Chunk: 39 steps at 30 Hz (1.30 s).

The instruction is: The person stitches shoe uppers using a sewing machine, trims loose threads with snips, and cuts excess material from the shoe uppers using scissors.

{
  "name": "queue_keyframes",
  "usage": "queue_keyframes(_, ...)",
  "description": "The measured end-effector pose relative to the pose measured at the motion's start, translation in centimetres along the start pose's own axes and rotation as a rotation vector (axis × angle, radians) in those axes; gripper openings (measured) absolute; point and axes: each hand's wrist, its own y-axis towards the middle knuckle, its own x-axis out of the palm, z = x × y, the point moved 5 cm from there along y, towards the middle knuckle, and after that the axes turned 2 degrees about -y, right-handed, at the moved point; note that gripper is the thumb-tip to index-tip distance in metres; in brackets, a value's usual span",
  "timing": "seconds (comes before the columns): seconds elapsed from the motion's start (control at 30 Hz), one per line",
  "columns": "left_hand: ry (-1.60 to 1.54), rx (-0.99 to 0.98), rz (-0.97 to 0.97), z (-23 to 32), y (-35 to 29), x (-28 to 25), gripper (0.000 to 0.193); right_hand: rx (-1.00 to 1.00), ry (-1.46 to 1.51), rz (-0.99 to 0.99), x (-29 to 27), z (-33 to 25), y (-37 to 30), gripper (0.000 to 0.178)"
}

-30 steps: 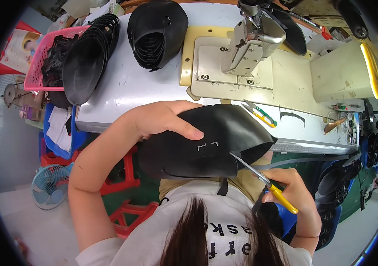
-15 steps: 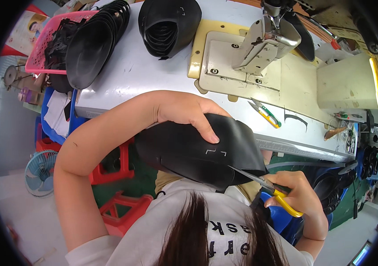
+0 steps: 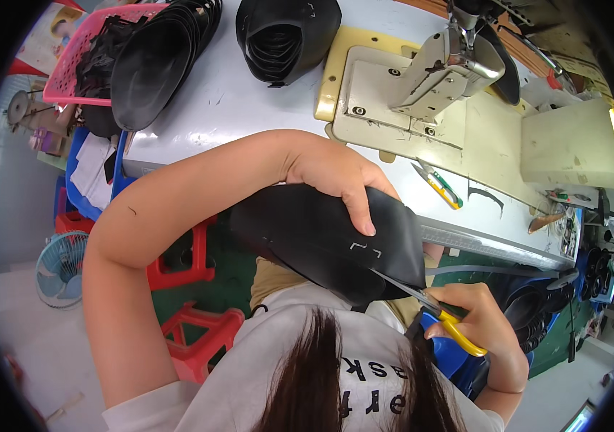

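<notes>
Across my lap lies a black leather shoe upper (image 3: 299, 219) with small white corner marks on its side. My left hand (image 3: 335, 173) clasps its far edge, the thumb pressed on the outer face and the other fingers hidden behind it. In my right hand (image 3: 483, 317) are scissors with yellow handles (image 3: 463, 338), the fingers through the grips. Their blades point left, and the tips lie at the near edge of the upper, just below the white marks. Whether the tips are cutting into the leather I cannot tell.
A sewing machine (image 3: 429, 86) stands on the white table (image 3: 227, 93). Yellow-and-green thread snips (image 3: 438, 183) lie before it. Nested black uppers (image 3: 289, 36), stacked black oval pieces (image 3: 150, 75) and a pink basket (image 3: 69, 86) sit farther left. Red stools (image 3: 202, 338) stand at lower left.
The upper has turned a little and shifted right with my left hand, its open near side now less visible. The scissors have moved slightly left against the upper. The whole view has shifted slightly.
</notes>
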Motion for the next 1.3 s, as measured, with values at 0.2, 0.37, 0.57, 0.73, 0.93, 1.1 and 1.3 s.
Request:
queue_keyframes(0.2,0.036,0.030,-0.038,-0.1,0.3,0.1,0.043,-0.045,0.012,0.038,0.1,-0.5,0.3,0.046)
queue_keyframes(0.37,-0.159,-0.194,-0.196,0.0,1.2,1.3,0.029,-0.108,-0.096,-0.005,0.7,-1.2,0.9,0.047)
queue_keyframes(0.57,0.416,0.058,0.005,1.1,-3.2,0.5,0.036,-0.139,-0.183,0.114,-0.9,-1.3,-0.8,0.052)
queue_keyframes(0.73,-0.347,0.610,0.553,-1.1,-7.8,1.4,0.051,-0.262,-0.082,0.361,-1.7,-2.1,-0.4,0.059)
queue_keyframes(0.93,-0.575,1.080,0.557,-3.2,-5.0,3.4,0.038,-0.319,-0.057,0.626,0.2,-1.4,3.3,0.062)
queue_keyframes(1.1,-0.723,1.079,0.645,-3.2,-3.8,3.1,0.029,-0.303,-0.090,0.663,0.3,-1.7,3.6,0.061)
queue_keyframes(1.3,-0.726,1.075,0.576,-3.2,-2.5,3.0,0.028,-0.301,-0.031,0.621,0.5,-1.2,3.9,0.060)
